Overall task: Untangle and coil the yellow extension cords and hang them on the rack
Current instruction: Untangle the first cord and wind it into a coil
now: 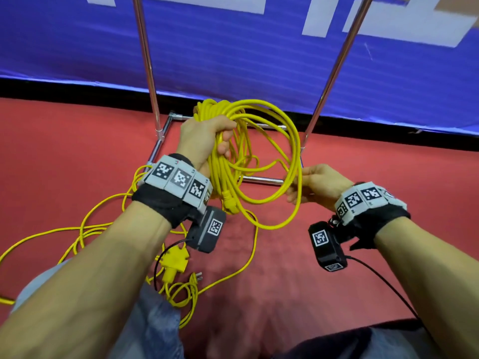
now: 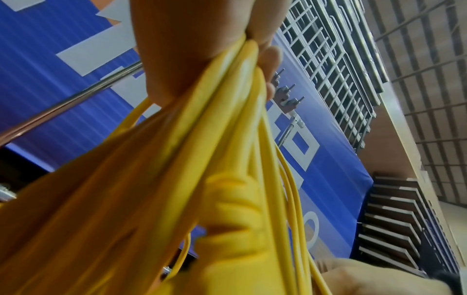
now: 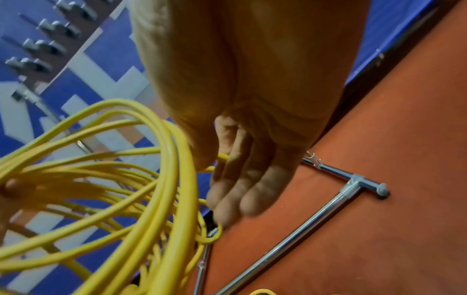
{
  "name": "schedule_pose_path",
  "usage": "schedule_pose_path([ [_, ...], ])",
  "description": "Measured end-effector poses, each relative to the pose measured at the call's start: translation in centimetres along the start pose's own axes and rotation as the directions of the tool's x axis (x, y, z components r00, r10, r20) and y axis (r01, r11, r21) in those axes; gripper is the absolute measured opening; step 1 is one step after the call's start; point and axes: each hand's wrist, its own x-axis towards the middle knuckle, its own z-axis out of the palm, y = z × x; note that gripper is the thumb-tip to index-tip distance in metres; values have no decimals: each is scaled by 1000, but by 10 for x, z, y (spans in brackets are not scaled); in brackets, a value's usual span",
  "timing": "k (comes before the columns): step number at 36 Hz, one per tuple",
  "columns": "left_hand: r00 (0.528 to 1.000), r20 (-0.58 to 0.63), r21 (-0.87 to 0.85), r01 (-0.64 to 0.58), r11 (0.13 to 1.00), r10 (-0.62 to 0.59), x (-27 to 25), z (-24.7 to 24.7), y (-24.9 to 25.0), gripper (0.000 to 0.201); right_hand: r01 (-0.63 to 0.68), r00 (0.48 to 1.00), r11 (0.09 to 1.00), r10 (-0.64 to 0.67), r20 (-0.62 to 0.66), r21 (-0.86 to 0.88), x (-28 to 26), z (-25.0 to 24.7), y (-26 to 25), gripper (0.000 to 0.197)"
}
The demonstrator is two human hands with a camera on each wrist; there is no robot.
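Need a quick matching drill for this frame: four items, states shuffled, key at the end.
Items:
1. Bundle of coiled yellow cord loops
2. Outermost yellow cord loop
3. Yellow three-way socket block
4. Chrome tube rack base

States:
A. lying on the red floor among loose cord
B. standing on the floor beyond the hands
C. in the grip of the left hand
D. touched by the right hand at its side

Pairs: 1-C, 2-D, 3-A, 4-B
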Motion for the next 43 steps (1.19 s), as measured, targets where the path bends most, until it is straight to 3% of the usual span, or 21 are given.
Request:
schedule_pose_path([
  [4,1000,-25,21,-4,1000,4,2,-6,0,45,123,986,986,-134,-97,-110,7,-2,1,20],
  [9,999,-13,49,-41,998,42,2,-8,3,45,198,976,907,-148,-160,372,2,6,-16,23],
  [12,998,27,46,-51,998,50,-1,-5,4,36,138,978,876,-48,-201,463,3,13,-19,22],
  [14,997,61,20,-46,999,45,-3,-4,6,35,68,987,887,8,-162,457,3,16,-19,24],
  [17,989,143,-39,-31,999,37,-5,-3,9,36,-47,999,919,44,18,392,-1,22,-16,21],
  [19,982,185,-51,-21,998,30,-7,-2,9,34,-68,997,929,47,66,364,-1,24,-12,38],
  [21,976,216,-53,-11,999,22,-8,-1,9,34,-33,999,929,24,29,367,-2,28,-11,51],
  [24,970,242,-76,10,997,9,-9,0,9,26,59,994,937,-24,-105,344,0,26,-15,43],
  [26,967,254,-98,25,995,0,-10,1,11,21,49,998,951,-34,-55,305,1,24,-15,41],
  [28,963,270,-106,37,994,-7,-12,2,11,23,19,996,965,-41,80,260,-1,27,-13,40],
  [30,956,294,-90,34,995,-6,-13,3,11,29,26,994,974,-50,102,226,-2,32,-11,40],
  [33,951,310,-94,36,995,-5,-14,2,10,24,101,994,976,-90,-69,193,2,35,-13,33],
  [36,954,301,-129,56,990,-14,-13,0,13,15,118,984,967,-83,-159,224,5,38,-18,33],
  [41,951,308,-139,84,987,-37,-14,2,14,16,206,978,948,-194,-73,244,-2,40,-20,43],
  [43,951,308,-152,89,984,-38,-14,2,15,17,247,969,953,-244,-36,177,-1,40,-18,30],
])
